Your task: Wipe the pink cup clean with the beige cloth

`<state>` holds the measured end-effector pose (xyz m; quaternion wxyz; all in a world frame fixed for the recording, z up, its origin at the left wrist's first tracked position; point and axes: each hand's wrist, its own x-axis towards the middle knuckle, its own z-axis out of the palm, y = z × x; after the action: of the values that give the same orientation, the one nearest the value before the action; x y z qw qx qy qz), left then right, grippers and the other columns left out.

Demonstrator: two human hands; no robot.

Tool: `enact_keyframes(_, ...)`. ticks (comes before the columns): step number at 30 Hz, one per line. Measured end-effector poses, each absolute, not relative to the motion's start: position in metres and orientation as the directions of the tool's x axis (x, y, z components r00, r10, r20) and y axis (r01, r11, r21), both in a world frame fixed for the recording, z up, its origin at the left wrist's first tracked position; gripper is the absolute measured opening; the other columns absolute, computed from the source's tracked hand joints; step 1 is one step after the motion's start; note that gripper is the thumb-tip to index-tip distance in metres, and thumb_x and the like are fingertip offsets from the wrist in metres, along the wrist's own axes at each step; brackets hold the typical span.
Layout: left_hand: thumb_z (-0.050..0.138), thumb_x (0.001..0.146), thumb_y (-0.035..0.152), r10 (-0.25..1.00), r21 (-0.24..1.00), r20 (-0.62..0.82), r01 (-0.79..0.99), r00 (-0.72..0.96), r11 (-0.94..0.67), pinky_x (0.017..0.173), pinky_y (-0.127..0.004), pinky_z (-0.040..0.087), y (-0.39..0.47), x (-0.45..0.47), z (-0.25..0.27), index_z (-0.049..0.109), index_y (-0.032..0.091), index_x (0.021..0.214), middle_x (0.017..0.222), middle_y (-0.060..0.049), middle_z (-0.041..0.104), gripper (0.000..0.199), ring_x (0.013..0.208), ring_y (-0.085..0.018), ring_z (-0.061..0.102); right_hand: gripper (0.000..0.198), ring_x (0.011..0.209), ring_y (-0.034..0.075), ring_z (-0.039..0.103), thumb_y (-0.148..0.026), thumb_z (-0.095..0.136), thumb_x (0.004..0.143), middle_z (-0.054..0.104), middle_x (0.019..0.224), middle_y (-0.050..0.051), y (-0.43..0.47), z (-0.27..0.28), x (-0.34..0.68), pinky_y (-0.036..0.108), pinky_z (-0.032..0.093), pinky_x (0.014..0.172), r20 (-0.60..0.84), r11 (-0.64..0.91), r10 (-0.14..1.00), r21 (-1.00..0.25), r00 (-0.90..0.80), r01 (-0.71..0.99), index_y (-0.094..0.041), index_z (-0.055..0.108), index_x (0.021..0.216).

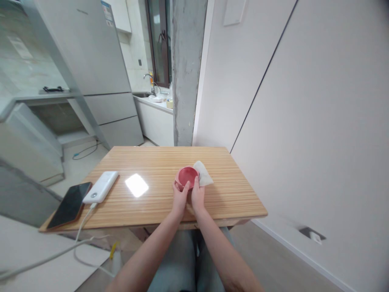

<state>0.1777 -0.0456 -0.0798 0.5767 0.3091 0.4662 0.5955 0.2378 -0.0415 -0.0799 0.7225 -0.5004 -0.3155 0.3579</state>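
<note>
A small pink bowl is held between my two hands above the wooden table, its opening tipped toward me. My left hand grips the bowl's near left side, with the thumb at the rim. My right hand is closed round the bowl's right side. A white cloth or tissue sticks out from behind the bowl on the right, beside my right fingers. Whether the right fingers pinch the cloth against the bowl is hidden.
The wooden table stands before me. On its left lie a dark phone and a white power bank with a white cable running off the edge. A white wall rises on the right; a fridge stands back left.
</note>
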Motion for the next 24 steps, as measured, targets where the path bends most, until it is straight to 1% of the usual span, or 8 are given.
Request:
enact_keyframes(3,0.061,0.077,0.048,0.965,0.89,-0.261,-0.382,0.018,0.248,0.075,-0.03,0.052,-0.037,0.162,-0.073,0.036,0.022,0.125,0.113,-0.012,0.06,0.06,0.093,-0.019,0.063,0.051,0.114,0.021,0.055,-0.045,0.054,0.078,0.064,0.116,0.008,-0.028,-0.073,0.266,0.036,0.038,0.101,0.075,0.206,0.853,-0.958,0.517,-0.201,-0.015,0.058,0.12)
enact_keyframes(7,0.068,0.071,0.044,0.939,0.905,-0.322,-0.252,0.126,0.344,0.063,-0.028,0.052,-0.017,0.151,-0.056,0.046,0.025,0.122,0.112,-0.01,0.061,0.059,0.089,-0.021,0.063,0.045,0.107,0.023,0.06,-0.048,0.056,0.077,0.07,0.102,0.008,-0.024,-0.068,0.283,0.036,0.043,0.097,0.01,0.083,0.944,-0.975,0.331,-0.207,-0.016,0.065,0.108)
enact_keyframes(11,0.053,0.081,0.045,0.956,0.902,-0.271,-0.378,-0.117,0.209,0.071,-0.028,0.052,-0.019,0.17,-0.054,0.051,0.021,0.111,0.112,-0.009,0.059,0.038,0.095,-0.019,0.061,0.054,0.116,0.021,0.055,-0.056,0.045,0.082,0.067,0.112,0.01,-0.044,-0.073,0.253,0.033,0.04,0.1,0.022,0.115,0.911,-0.972,0.411,-0.204,-0.015,0.062,0.113)
enact_keyframes(13,0.054,0.082,0.043,0.933,0.91,-0.23,-0.401,-0.276,0.105,0.077,-0.028,0.05,-0.031,0.183,-0.059,0.046,0.022,0.113,0.117,-0.009,0.056,0.038,0.097,-0.017,0.06,0.058,0.117,0.02,0.053,-0.057,0.041,0.084,0.063,0.118,0.01,-0.055,-0.075,0.237,0.033,0.039,0.101,0.036,0.15,0.889,-0.965,0.456,-0.216,-0.014,0.058,0.119)
enact_keyframes(15,0.062,0.077,0.04,0.926,0.925,-0.194,-0.376,-0.324,0.062,0.08,-0.027,0.049,-0.043,0.189,-0.063,0.04,0.023,0.114,0.12,-0.01,0.054,0.046,0.098,-0.016,0.06,0.059,0.116,0.02,0.054,-0.056,0.041,0.084,0.062,0.119,0.01,-0.058,-0.073,0.232,0.034,0.04,0.1,0.038,0.17,0.869,-0.959,0.494,-0.225,-0.014,0.055,0.122)
enact_keyframes(18,0.061,0.076,0.047,0.961,0.895,-0.252,-0.405,-0.112,0.187,0.074,-0.028,0.05,-0.046,0.179,-0.062,0.039,0.023,0.116,0.111,-0.009,0.059,0.052,0.087,-0.015,0.062,0.054,0.113,0.022,0.056,-0.052,0.047,0.081,0.065,0.115,0.009,-0.049,-0.064,0.252,0.036,0.04,0.099,0.05,0.187,0.854,-0.958,0.518,-0.216,-0.014,0.059,0.117)
enact_keyframes(21,0.059,0.075,0.052,0.924,0.851,-0.338,-0.36,0.181,0.382,0.063,-0.028,0.051,-0.032,0.159,-0.052,0.046,0.024,0.117,0.104,-0.007,0.062,0.052,0.078,-0.016,0.064,0.046,0.111,0.022,0.057,-0.047,0.058,0.075,0.066,0.113,0.006,-0.033,-0.057,0.281,0.038,0.039,0.101,0.074,0.177,0.915,-0.957,0.396,-0.229,-0.017,0.064,0.109)
enact_keyframes(24,0.06,0.076,0.045,0.927,0.871,-0.343,-0.319,0.149,0.374,0.063,-0.027,0.051,-0.022,0.155,-0.046,0.052,0.022,0.115,0.108,-0.008,0.062,0.046,0.088,-0.019,0.063,0.042,0.111,0.022,0.057,-0.047,0.06,0.073,0.067,0.11,0.006,-0.028,-0.058,0.284,0.037,0.039,0.102,0.033,0.11,0.954,-0.963,0.299,-0.244,-0.017,0.067,0.102)
